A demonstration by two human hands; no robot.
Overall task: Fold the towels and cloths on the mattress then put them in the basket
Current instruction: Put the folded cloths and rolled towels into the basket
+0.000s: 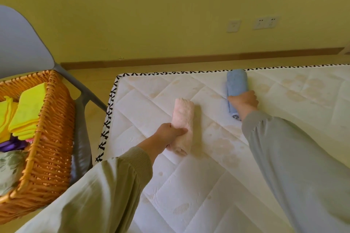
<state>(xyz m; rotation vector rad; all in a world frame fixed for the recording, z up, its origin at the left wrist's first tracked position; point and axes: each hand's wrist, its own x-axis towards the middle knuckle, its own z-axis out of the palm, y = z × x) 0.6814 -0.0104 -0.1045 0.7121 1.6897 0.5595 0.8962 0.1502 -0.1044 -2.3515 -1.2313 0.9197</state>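
A rolled pink towel [183, 117] lies on the white quilted mattress [217, 166] near its left edge. My left hand [168, 134] grips the near half of that roll. Farther back and to the right lies a rolled blue towel [235, 85], close to the mattress's far edge. My right hand [243, 101] grips it at its near end. A woven orange basket [51, 138] stands at the left on a grey chair, holding folded yellow cloths [28, 109], a purple cloth and a flowered cloth.
The grey chair [20, 43] under the basket stands beside the mattress's left edge, with its leg reaching toward the corner. A yellow wall with two sockets [265, 22] is behind. Wooden floor shows between chair and mattress.
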